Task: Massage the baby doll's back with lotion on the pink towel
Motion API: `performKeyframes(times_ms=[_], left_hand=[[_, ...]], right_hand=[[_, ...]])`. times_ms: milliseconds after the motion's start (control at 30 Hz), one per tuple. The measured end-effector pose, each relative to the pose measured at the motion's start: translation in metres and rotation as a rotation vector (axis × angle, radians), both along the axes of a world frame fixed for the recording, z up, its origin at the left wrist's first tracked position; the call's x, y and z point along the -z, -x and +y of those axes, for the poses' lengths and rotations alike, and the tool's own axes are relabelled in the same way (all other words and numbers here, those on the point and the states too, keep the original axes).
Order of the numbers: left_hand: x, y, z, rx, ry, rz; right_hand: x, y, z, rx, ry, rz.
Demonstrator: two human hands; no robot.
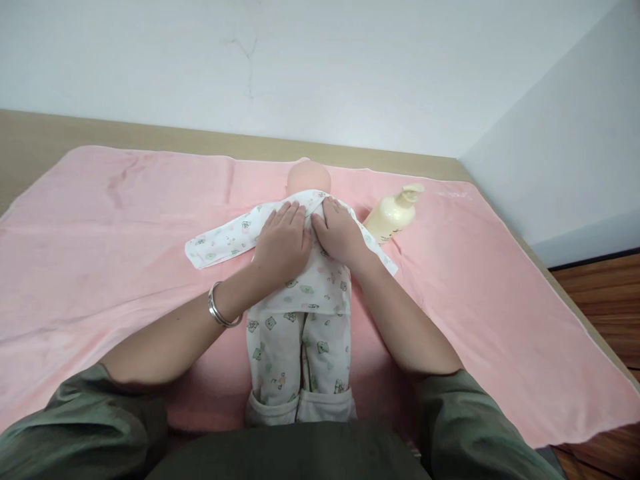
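Observation:
A baby doll [309,179] in a white printed top [320,293] and matching trousers [325,347] lies lengthwise before me, its bald head at the far end. No face shows on it, and it seems to lie on its front. My left hand [284,241] rests flat on the left side of the doll's upper body, fingers stretched out. On the right side, my right hand [339,230] also lies flat, its fingertips near the collar. Both palms press on the cloth and hold nothing. The doll's left-hand sleeve [220,243] stretches out sideways.
A cream pump bottle [395,213] leans or lies just right of the doll, close to the other sleeve. The pink blanket [125,267] spreads over a light wooden table [200,139]. White walls [350,73] stand behind and at the right.

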State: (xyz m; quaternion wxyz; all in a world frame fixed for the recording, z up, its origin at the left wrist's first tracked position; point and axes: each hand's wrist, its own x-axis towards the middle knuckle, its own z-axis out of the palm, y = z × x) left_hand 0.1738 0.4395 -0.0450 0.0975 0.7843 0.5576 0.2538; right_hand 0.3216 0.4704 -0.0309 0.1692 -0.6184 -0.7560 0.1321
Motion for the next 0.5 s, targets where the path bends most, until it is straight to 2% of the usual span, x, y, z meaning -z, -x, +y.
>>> performKeyframes(times_ms=[133, 233, 333, 500], left_hand=[[0.002, 0.01, 0.028, -0.064, 0.114, -0.048], [0.007, 0.017, 0.043, -0.07, 0.125, -0.028], [0.008, 0.015, 0.036, -0.022, 0.077, 0.019], [-0.002, 0.004, 0.006, -0.013, 0.073, 0.025]], right_hand=[[-0.004, 0.015, -0.023, -0.015, -0.085, -0.128], [-0.005, 0.022, -0.033, -0.013, -0.151, -0.178], [-0.004, 0.016, -0.024, -0.007, -0.118, -0.13], [0.001, -0.002, 0.002, -0.019, -0.002, -0.01]])
